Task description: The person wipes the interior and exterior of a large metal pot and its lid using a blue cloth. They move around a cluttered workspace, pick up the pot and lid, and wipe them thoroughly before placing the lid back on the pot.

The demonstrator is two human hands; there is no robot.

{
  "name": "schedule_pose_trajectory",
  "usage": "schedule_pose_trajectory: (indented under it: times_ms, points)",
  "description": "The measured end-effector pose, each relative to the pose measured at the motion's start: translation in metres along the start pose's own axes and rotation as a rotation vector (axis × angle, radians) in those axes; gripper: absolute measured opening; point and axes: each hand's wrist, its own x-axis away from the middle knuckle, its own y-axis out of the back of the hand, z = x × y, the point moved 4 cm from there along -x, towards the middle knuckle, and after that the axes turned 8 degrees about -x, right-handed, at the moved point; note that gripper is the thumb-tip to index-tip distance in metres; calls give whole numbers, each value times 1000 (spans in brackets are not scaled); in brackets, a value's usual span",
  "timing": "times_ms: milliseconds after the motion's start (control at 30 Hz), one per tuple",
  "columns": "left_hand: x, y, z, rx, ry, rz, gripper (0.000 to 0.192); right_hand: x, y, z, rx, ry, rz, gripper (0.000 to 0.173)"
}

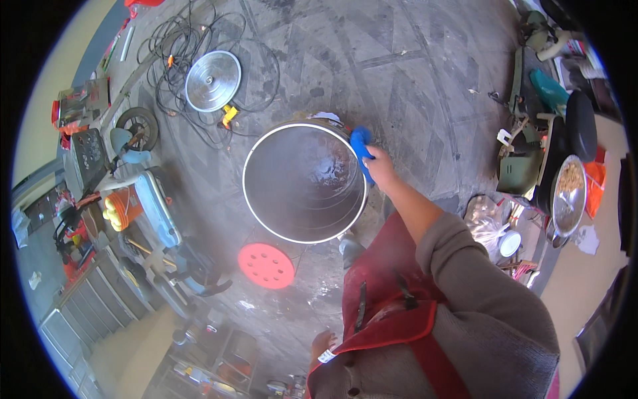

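My right hand point(380, 168) grips a blue cloth point(363, 152) against the right side of the rim of a large round metal drum point(244, 182). Haze hangs over the drum's mouth, and its dark inner wall shows a wet-looking shine. Low in the view, my left hand point(324, 342) hangs by the edge of my red apron point(389, 309); its fingers are partly hidden and too blurred to read. A round metal lid point(213, 81) lies on the floor beyond the drum, beside a yellow fitting point(230, 115). Nearer me is a red round plate with holes point(266, 266).
Loops of black cable point(172, 75) lie around the metal lid. At left stand a light-blue scooter point(158, 209) and an orange bucket point(124, 207). On the right are a green electric scooter point(521, 172), a metal bowl of food point(569, 199) and plastic bags point(483, 222).
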Motion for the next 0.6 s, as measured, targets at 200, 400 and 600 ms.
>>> schedule_pose_trajectory:
  times_ms: [200,400,600]
  points:
    - [31,-98,-96,100,-32,43,42,-82,-85,121,468,640,518,35]
    - [35,-126,-95,156,9,34,40,-99,-145,153,762,589,798,36]
    - [31,-122,-84,188,62,10,38,-84,-67,114,471,552,705,38]
